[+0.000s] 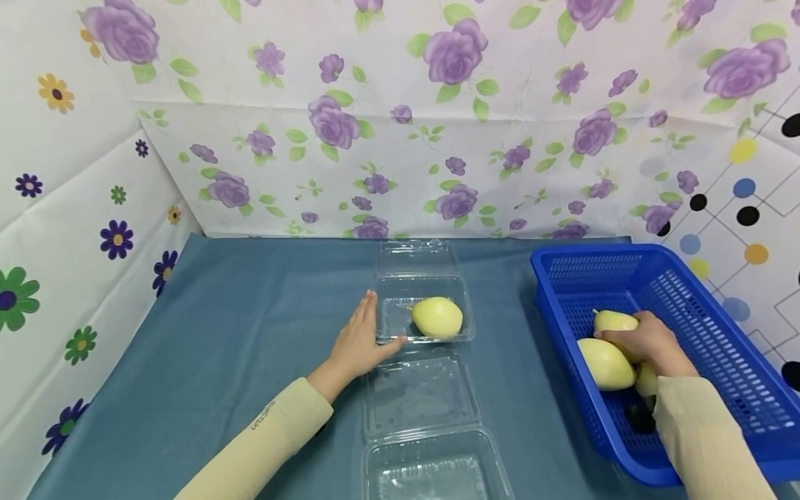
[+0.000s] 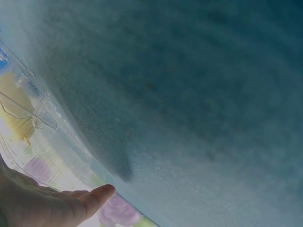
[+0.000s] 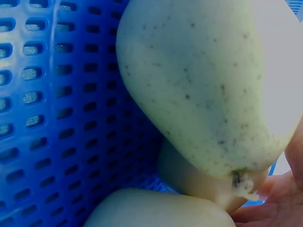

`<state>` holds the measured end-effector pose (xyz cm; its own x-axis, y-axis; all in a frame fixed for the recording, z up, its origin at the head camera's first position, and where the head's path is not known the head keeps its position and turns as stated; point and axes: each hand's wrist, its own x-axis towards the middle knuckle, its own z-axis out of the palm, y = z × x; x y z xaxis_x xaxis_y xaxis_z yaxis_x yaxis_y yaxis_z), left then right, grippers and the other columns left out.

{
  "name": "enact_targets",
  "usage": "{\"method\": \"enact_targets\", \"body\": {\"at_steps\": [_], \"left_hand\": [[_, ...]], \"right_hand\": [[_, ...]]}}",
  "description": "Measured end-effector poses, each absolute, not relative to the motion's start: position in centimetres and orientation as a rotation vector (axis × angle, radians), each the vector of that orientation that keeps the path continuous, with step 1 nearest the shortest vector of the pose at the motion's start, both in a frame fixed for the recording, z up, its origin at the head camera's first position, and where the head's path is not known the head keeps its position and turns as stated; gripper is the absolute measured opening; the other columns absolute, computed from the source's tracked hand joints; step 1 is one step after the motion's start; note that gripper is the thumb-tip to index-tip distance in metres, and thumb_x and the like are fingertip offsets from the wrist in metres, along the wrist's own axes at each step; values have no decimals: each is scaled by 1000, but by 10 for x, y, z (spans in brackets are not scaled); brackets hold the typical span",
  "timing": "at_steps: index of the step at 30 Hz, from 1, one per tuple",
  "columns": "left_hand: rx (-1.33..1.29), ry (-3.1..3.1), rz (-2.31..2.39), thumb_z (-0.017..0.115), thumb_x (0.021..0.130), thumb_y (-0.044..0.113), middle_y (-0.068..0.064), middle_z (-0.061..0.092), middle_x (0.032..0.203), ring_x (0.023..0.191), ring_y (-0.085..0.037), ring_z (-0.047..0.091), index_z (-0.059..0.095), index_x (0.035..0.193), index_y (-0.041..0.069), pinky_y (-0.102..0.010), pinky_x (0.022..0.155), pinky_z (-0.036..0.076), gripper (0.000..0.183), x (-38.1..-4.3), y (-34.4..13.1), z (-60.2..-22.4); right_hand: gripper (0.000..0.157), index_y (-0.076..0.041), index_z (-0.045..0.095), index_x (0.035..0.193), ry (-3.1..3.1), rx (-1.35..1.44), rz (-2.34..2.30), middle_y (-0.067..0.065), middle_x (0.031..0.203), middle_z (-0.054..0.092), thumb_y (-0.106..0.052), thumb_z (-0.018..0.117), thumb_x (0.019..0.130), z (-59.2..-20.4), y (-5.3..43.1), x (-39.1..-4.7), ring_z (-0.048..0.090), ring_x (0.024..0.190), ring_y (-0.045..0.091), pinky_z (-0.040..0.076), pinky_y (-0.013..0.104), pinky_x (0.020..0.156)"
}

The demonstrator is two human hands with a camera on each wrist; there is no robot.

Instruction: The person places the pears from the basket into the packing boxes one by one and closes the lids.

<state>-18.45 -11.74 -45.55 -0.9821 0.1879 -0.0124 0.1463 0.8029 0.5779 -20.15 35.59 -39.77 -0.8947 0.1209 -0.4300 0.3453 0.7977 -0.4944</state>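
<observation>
In the head view my left hand [image 1: 356, 345] lies at the left side of a clear plastic container [image 1: 394, 323], fingers straight, thumb along its front rim. Inside that container sits one yellow-green pear [image 1: 437, 317]. The left wrist view catches the same hand [image 2: 57, 205] low at the left, with the container above it. My right hand [image 1: 650, 342] reaches into a blue basket [image 1: 731, 347] and grips a pear [image 1: 615, 321] there. Another pear [image 1: 605, 364] lies just in front. Speckled pear skin [image 3: 199, 85] fills much of the right wrist view, partly hiding the fingers [image 3: 274, 203].
A second clear container [image 1: 437, 472] stands nearer me, its lid [image 1: 419, 396] folded back toward the first. A further pear [image 1: 646, 378] and a small black object [image 1: 640, 419] show under the right wrist. Blue cloth [image 1: 269, 292] covers the table; a flowered sheet [image 1: 300, 167] hangs behind.
</observation>
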Motion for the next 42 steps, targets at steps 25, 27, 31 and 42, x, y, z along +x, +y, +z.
{"method": "enact_targets", "body": {"at_steps": [25,27,31,42], "left_hand": [[267,2895,952,60,86,56,-14,6,160,146,-34,13,6,153,3,-55,112,25,101,-184,-119,-456],[264,2890,957,60,86,56,-14,5,160,146,-34,13,6,153,3,-55,113,25,101,-184,-119,-456],[260,2889,945,59,86,57,-14,5,160,146,-33,12,6,153,3,-54,113,25,101,-185,-119,-456],[275,2893,942,59,87,57,-15,5,160,146,-34,12,5,153,2,-54,113,25,101,-185,-120,-456]], "right_hand": [[109,21,13,139,2684,444,-764,43,120,36,-57,63,81,-388,348,-200,44,99,49,49,44,66],[109,22,13,139,2703,438,-754,43,121,35,-57,63,82,-387,346,-200,43,101,51,48,48,69],[110,22,13,139,2735,442,-723,45,125,33,-58,62,82,-385,343,-199,40,105,56,45,56,75],[109,23,14,138,2786,471,-654,45,123,33,-58,62,82,-379,336,-201,41,105,57,43,59,79]]}}
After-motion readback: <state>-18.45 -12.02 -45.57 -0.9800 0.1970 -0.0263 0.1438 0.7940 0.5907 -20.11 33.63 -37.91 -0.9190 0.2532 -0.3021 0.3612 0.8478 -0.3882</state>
